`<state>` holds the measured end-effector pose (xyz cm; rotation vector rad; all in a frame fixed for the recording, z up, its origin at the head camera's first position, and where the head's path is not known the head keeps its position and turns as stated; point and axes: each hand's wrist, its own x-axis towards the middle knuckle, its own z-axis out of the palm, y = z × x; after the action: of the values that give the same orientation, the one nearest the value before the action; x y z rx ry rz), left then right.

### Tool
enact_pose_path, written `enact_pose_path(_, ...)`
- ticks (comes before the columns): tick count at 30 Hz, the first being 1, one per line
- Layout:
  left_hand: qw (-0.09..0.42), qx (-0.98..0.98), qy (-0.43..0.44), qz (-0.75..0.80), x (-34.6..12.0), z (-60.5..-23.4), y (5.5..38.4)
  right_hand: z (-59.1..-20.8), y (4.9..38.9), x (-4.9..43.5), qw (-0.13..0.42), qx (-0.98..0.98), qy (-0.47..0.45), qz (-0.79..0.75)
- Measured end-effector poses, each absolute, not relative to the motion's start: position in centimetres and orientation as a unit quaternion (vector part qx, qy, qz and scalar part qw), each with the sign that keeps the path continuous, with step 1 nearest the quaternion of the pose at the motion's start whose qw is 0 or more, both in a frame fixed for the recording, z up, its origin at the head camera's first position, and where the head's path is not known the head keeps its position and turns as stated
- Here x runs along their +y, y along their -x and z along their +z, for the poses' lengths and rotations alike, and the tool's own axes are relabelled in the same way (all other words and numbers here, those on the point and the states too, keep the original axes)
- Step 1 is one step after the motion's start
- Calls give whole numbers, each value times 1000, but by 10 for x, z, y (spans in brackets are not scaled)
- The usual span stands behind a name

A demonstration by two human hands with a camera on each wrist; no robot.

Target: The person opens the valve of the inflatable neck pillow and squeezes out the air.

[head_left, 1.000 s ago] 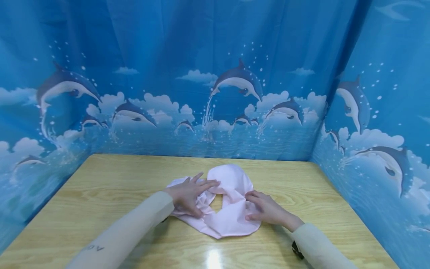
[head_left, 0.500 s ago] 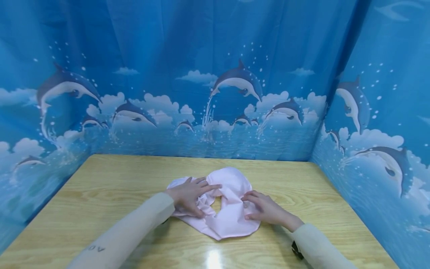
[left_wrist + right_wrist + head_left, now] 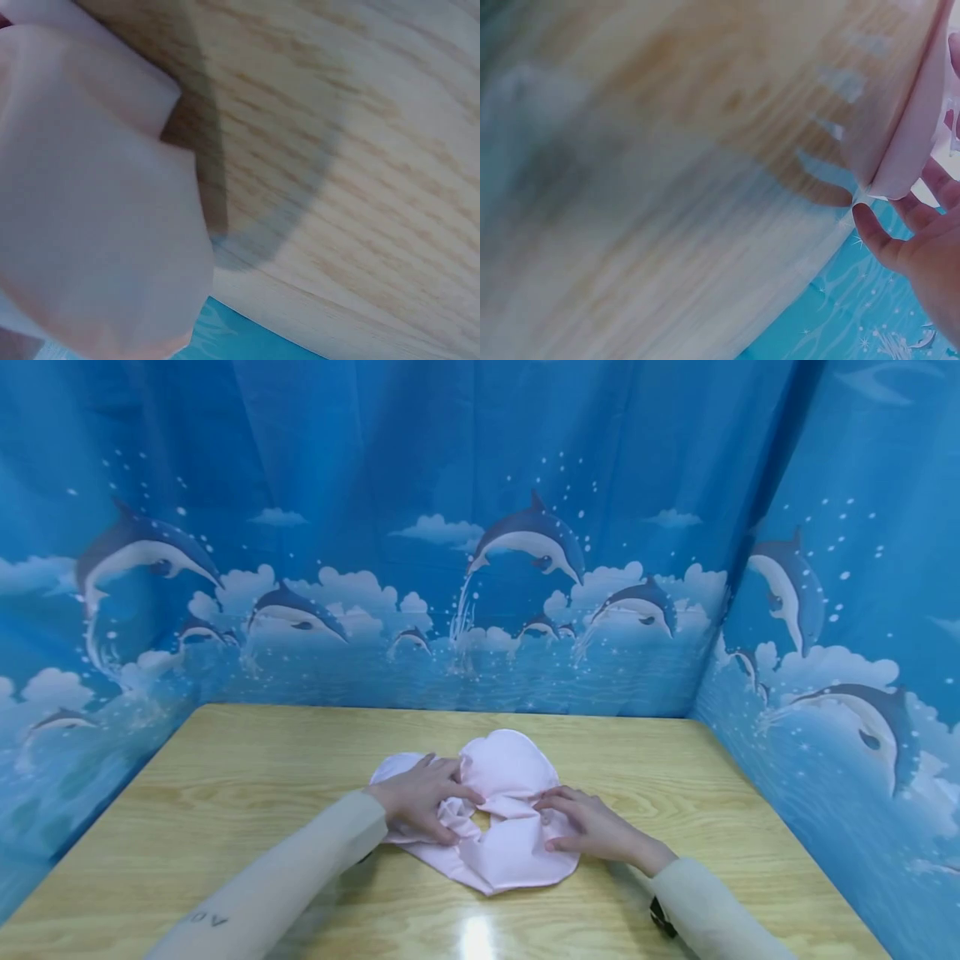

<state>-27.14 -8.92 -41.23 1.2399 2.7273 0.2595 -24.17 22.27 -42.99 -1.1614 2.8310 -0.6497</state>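
A pink cloth piece (image 3: 510, 852) lies on the table with rounded lobes and a gathered, ruffled hole near its middle. From the left, my left hand (image 3: 423, 797) rests on it, fingers spread and slightly bent over the ruffles, thumb apart. My right hand (image 3: 592, 831) touches the cloth's right side, with thumb and fingers separated and loosely curved. The right wrist view has this hand's thumb and fingers near a raised cloth edge (image 3: 911, 142). A large fold of pink cloth (image 3: 97, 202) fills the left part of the left wrist view; the left fingers are hidden there.
The wood-grain table (image 3: 262, 760) extends around the cloth on all sides. Blue curtains (image 3: 360, 660) printed with dolphins stand behind it and along the left and right sides.
My left index finger has drawn in toward the hole, and the other fingers have bent more. The far lobe has puffed up, and the hole looks smaller. My right hand has barely moved.
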Motion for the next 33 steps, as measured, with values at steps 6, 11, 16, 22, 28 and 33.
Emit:
enact_pose_path(6,79,906,-404,98,-90,-412,271,-430,243,222,10,905,372,-205)
enact_pose_path(11,57,903,-415,94,-92,-415,271,-429,243,222,18,906,371,-202)
enact_pose_path(16,69,907,-406,85,-93,-416,271,-428,242,221,27,911,360,-199)
enact_pose_path(22,102,909,-398,72,-90,-411,268,-426,241,220,32,917,350,-190)
enact_pose_path(28,98,915,-390,39,-86,-406,268,-425,241,220,38,917,346,-193)
enact_pose_path(33,101,918,-382,42,-86,-406,268,-426,241,220,34,914,355,-195)
